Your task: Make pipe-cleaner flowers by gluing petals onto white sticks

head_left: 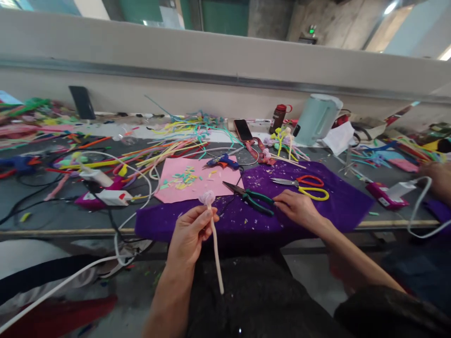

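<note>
Gripping fuzzy coiled pipe cleaner [211, 220]

Surface: grey workbench [56, 213].
On it: purple felt [338, 202], pink sheet [197, 180], loose pipe cleaners [165, 150], kettle [317, 119].

The scene is viewed from a single head-worn camera, angled forward and down. The purple felt mat [317, 206] is seen close.
</note>
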Demonstrator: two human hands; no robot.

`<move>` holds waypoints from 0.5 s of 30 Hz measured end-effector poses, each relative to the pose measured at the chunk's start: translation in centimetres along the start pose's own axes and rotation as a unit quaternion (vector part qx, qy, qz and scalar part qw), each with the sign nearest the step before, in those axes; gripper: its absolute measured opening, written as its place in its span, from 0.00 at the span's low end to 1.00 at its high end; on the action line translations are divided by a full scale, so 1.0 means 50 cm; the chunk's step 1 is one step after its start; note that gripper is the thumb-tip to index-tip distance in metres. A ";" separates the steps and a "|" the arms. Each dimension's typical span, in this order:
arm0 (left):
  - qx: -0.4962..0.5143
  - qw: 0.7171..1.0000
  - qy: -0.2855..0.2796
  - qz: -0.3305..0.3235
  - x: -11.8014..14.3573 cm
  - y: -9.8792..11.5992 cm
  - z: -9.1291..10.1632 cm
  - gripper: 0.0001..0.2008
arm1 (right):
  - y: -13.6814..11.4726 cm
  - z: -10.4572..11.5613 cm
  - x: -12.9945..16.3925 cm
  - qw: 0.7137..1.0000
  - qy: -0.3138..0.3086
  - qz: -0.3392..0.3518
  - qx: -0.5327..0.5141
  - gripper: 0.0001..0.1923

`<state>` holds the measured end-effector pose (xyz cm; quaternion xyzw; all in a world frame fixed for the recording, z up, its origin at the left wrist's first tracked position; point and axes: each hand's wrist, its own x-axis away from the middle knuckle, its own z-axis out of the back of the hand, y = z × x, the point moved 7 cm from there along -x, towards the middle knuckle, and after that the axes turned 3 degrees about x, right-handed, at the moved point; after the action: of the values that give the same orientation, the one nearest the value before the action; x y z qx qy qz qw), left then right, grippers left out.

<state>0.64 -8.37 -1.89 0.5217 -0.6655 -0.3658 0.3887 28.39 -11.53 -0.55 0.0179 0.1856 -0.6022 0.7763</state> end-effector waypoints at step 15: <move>0.031 0.999 -0.004 -0.014 0.006 -0.008 0.011 0.06 | 0.227 0.036 0.061 0.961 0.005 -0.128 0.243 0.17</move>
<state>0.27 -8.71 -2.42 0.5416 -0.6707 -0.3520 0.3647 40.21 -11.72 -2.05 0.1850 0.0378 -0.7236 0.6639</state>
